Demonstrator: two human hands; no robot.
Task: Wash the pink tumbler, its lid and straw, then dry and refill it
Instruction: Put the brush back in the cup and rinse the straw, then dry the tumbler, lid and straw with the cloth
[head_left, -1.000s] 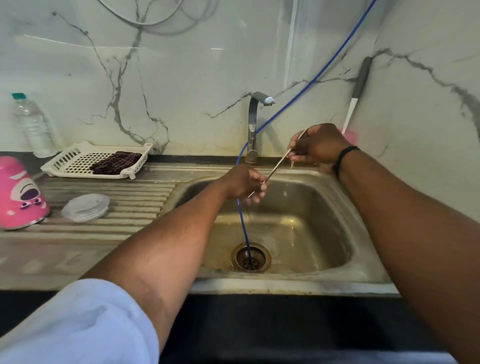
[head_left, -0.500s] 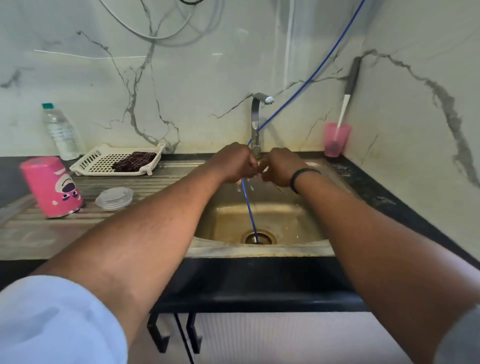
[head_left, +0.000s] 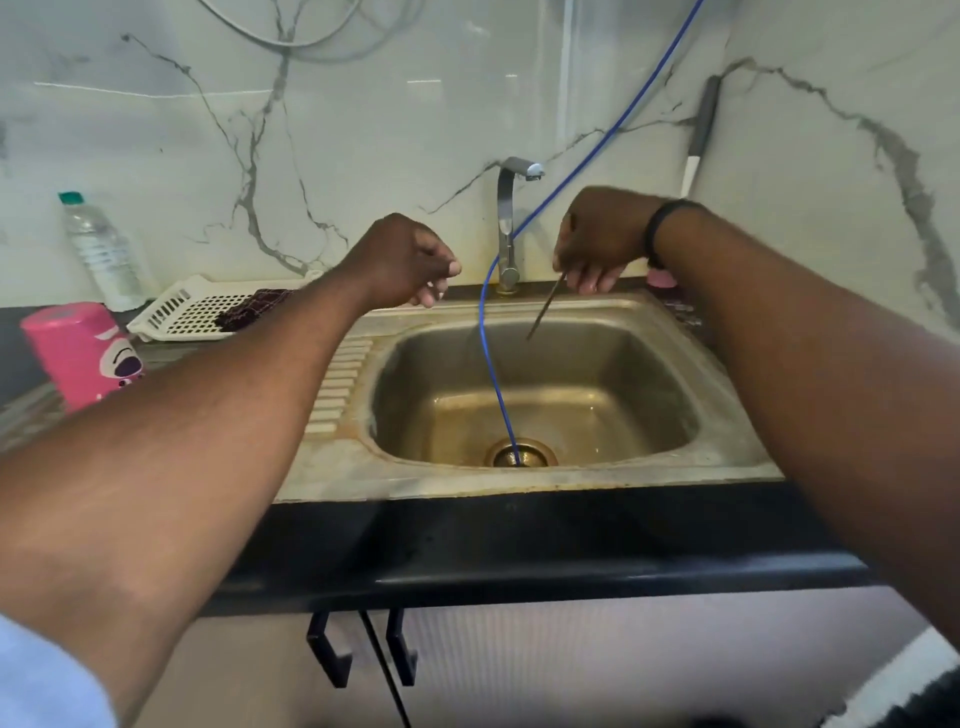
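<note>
A: Where is the straw (head_left: 543, 312) just now?

B: In the right hand (head_left: 597, 244), fingers (head_left: 587, 283) pinched round its upper end. It slants down over the back of the steel sink (head_left: 727, 457), its tip hanging free above the basin, just right of the blue hose (head_left: 491, 364) that runs to the drain.

A: And the left hand (head_left: 400, 260)?

B: Loosely curled, holding nothing, raised over the sink's back left corner, well apart from the straw.

A: So how would you finish this step well?

B: I judge the straw is being rinsed or shaken dry. Keep the open end pointing down so water runs out, hold it high up so the wetted length stays untouched, and keep it off the hose and the stained basin floor.

A: And the rest?

B: The pink tumbler (head_left: 83, 353) stands upside down on the table at the left, beside a white basket (head_left: 176, 312) with a dark cloth (head_left: 249, 314). The lid I cannot see; the left arm covers that spot.
</note>
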